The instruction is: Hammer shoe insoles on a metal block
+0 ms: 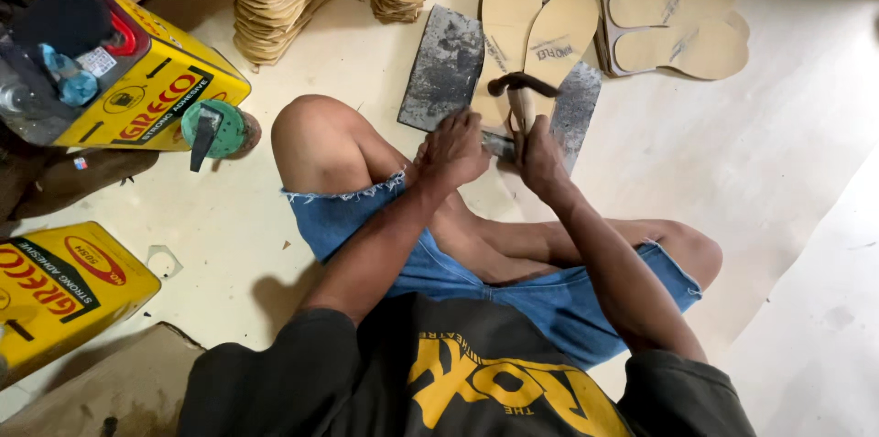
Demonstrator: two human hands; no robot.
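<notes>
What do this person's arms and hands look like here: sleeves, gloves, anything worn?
Both arms are bare from short dark grey T-shirt sleeves down. The left hand and right hand wear no gloves; no watch, ring or wristband is visible.

Bright even light, soft shadows, sharp

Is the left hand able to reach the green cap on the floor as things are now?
Probably yes. The green cap lies beyond the bent left knee, with open floor around it; the left hand rests on the metal slab.
</notes>
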